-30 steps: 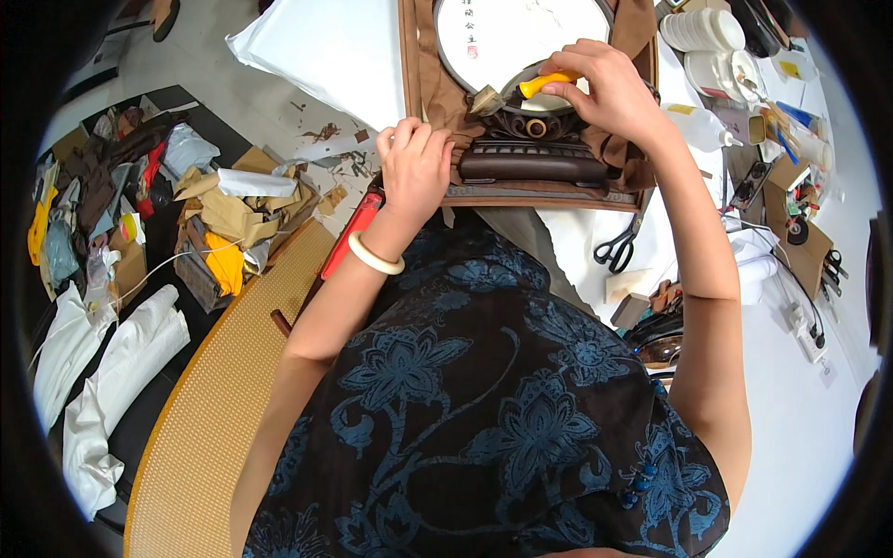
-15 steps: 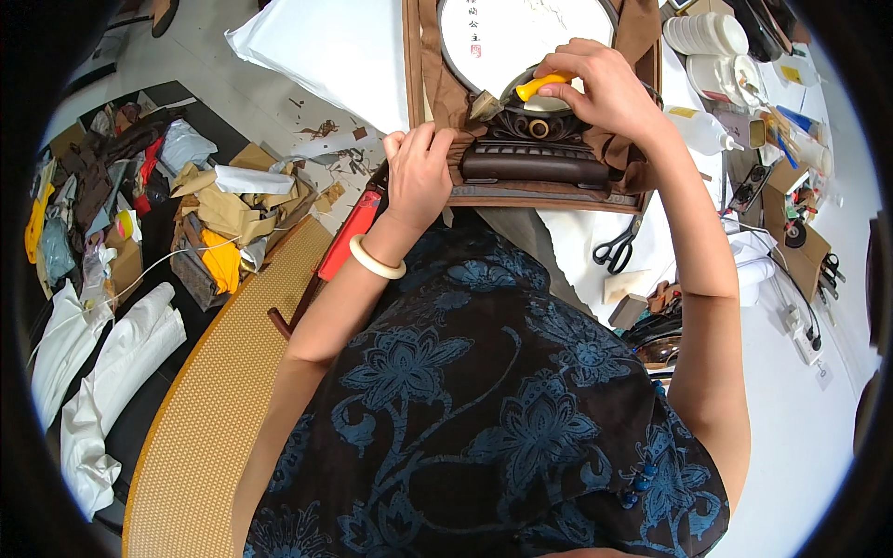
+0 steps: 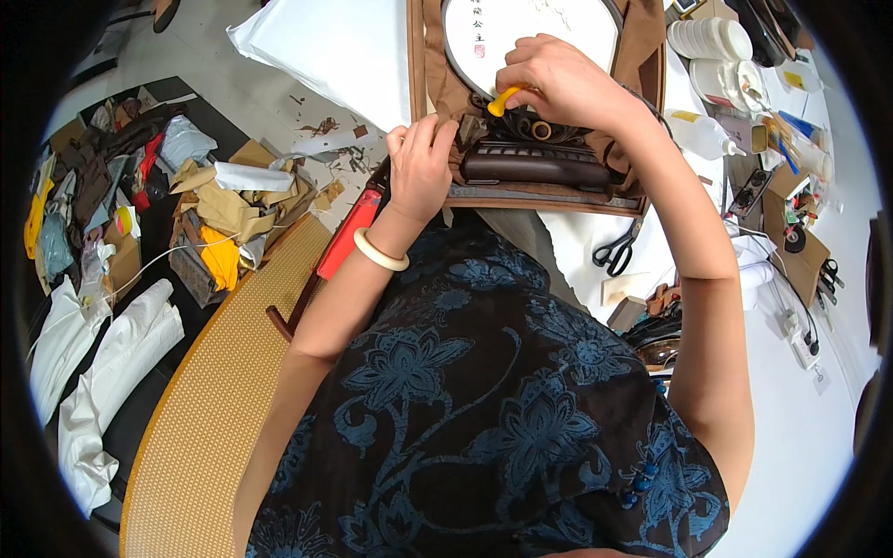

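Note:
My right hand (image 3: 558, 79) grips a yellow-handled brush (image 3: 503, 100) over the lower part of a shallow wooden frame box (image 3: 417, 56). The brush's bristles lie low by the brown cloth, partly hard to make out. At the box's lower left corner my left hand (image 3: 421, 167) is closed, its fingertips pressed on the brown cloth (image 3: 446, 112) that lines the box. Between the hands sit a dark carved ornament with a ring (image 3: 540, 130) and a dark brown padded roll (image 3: 535, 167). Above them is a round white panel (image 3: 502, 46) with writing.
Black scissors (image 3: 614, 256) lie on the white table right of the box. A squeeze bottle (image 3: 702, 133) and white tubs (image 3: 712, 39) stand farther right. To the left are a woven-topped bench (image 3: 200, 400), a red object (image 3: 349, 237) and heaped scraps (image 3: 223, 209).
My right hand has moved left and tilted the brush more upright, with its handle now lower over the ornament. The left hand has hardly shifted.

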Action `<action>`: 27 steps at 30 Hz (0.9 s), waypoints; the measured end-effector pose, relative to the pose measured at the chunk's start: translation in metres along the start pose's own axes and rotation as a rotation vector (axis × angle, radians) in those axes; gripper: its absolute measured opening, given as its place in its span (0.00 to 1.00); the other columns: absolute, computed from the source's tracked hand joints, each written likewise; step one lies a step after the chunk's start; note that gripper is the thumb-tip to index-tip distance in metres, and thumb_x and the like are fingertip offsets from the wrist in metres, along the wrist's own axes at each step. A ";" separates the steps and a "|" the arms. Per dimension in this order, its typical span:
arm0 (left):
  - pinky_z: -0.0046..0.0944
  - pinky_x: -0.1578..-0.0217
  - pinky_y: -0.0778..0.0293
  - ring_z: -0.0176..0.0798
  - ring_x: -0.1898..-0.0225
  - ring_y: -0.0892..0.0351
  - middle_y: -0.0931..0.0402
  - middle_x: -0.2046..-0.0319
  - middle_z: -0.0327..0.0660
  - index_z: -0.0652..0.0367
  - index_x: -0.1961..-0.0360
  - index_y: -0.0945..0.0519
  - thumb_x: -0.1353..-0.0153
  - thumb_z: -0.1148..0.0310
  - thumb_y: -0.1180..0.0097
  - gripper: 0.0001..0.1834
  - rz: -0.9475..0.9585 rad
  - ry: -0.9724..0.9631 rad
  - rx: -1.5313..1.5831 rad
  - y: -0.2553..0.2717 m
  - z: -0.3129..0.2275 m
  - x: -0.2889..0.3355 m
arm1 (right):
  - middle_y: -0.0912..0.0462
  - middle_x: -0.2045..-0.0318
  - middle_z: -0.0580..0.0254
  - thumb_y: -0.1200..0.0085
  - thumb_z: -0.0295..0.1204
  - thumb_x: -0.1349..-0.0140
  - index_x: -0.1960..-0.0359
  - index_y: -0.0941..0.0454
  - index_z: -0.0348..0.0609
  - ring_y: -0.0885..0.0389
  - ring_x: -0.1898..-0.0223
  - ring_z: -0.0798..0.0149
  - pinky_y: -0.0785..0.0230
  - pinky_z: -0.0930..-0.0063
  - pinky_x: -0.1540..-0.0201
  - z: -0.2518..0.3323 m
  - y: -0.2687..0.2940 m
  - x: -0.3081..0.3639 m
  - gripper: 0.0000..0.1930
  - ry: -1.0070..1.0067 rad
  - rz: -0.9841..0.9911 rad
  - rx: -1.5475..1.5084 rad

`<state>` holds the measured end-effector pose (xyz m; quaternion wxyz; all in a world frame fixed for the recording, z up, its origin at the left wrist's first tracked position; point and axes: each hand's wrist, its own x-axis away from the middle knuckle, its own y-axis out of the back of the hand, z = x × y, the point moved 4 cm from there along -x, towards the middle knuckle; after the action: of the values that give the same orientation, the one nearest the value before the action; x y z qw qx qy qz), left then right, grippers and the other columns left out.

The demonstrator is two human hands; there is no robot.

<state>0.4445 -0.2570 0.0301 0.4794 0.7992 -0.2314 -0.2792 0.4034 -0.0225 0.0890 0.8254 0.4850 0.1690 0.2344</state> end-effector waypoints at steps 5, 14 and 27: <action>0.46 0.44 0.35 0.46 0.47 0.19 0.20 0.49 0.47 0.59 0.46 0.17 0.40 0.81 0.41 0.20 -0.025 -0.009 0.000 0.000 0.001 0.000 | 0.13 0.69 0.59 0.26 0.31 0.44 0.66 0.11 0.44 0.14 0.55 0.54 0.23 0.56 0.46 0.006 -0.009 -0.008 0.08 0.003 0.061 0.042; 0.46 0.45 0.32 0.46 0.47 0.19 0.20 0.48 0.46 0.60 0.45 0.17 0.41 0.82 0.41 0.21 -0.004 0.050 -0.005 0.015 -0.007 -0.002 | 0.13 0.67 0.64 0.28 0.32 0.43 0.63 0.09 0.47 0.15 0.52 0.59 0.26 0.61 0.44 0.001 -0.021 -0.005 0.08 0.045 -0.052 0.128; 0.50 0.38 0.36 0.51 0.41 0.26 0.20 0.42 0.43 0.57 0.41 0.17 0.43 0.79 0.39 0.26 0.170 -0.112 0.027 0.035 -0.016 0.002 | 0.15 0.64 0.67 0.29 0.36 0.40 0.60 0.10 0.50 0.17 0.52 0.61 0.30 0.63 0.47 -0.007 -0.028 0.000 0.09 0.024 -0.115 0.144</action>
<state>0.4531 -0.2639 0.0670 0.4769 0.7661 -0.3287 -0.2786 0.4064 -0.0292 0.0611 0.7983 0.5299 0.2230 0.1796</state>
